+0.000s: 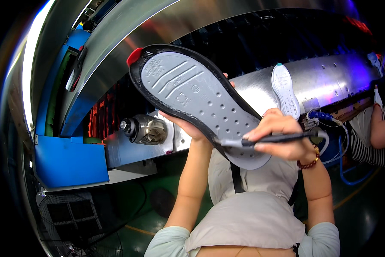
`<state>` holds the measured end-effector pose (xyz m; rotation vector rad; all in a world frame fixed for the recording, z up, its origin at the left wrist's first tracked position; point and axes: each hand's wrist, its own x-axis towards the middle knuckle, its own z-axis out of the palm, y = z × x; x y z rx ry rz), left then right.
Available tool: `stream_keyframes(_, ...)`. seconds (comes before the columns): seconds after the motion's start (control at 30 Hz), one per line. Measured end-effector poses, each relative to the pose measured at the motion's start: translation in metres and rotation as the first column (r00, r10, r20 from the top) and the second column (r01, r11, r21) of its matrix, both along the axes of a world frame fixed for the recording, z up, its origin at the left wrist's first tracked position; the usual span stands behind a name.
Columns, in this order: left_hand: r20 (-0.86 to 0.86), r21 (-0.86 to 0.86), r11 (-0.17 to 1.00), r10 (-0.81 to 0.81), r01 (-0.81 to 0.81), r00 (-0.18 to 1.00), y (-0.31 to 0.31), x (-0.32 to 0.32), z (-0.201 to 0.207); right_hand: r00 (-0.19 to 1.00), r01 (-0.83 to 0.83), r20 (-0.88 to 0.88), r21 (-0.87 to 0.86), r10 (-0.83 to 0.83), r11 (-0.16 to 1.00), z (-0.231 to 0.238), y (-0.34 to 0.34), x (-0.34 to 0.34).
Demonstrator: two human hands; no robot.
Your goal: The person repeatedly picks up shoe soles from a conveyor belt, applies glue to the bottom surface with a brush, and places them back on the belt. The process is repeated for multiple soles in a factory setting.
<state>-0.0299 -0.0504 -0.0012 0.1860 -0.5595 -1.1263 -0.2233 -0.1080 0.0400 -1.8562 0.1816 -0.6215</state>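
A large shoe sole (192,92) with a grey inner face, a black raised rim and a red tip hangs tilted in front of me. Gripping it from below and behind is my left hand (187,125); fingertips also show past its far edge. My right hand (282,132) is closed round the black handle of a brush (278,138). The brush's pale bristles touch the sole near its lower left rim. A thin hose appears to join the handle's back end. Past my right hand, a white-and-grey sole (285,88) lies on the metal bench (252,92).
A dark-capped clear bottle (151,129) lies on the bench at left, beside a white sole-like piece (169,136). A curved metal guard (115,51), blue panel (72,160) and floor fan (74,218) stand left. Another person's arm (379,126) and blue tubing (351,182) are at right.
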Motion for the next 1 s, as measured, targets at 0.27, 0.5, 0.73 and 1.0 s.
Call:
stream_keyframes(0.27,0.001,-0.061,0.997,0.055,-0.055,0.998,0.000,0.012,0.005,1.000,0.008,-0.002,0.128,-0.008,0.992,-0.009,-0.001,-0.015)
stream_keyframes(0.5,0.080,0.017,0.991,0.128,-0.130,0.989,0.004,0.016,0.012,0.966,-0.253,0.133,0.305,0.222,0.918,-0.020,-0.009,-0.026)
stream_keyframes(0.73,0.064,-0.005,0.996,0.084,-0.084,0.994,0.005,0.019,0.011,0.979,-0.198,0.013,0.247,0.201,0.949,-0.023,-0.004,-0.020)
stream_keyframes(1.0,0.064,0.234,0.955,0.173,-0.183,0.983,0.012,0.012,0.011,0.990,-0.088,0.141,0.673,-0.011,0.734,-0.033,-0.003,-0.021)
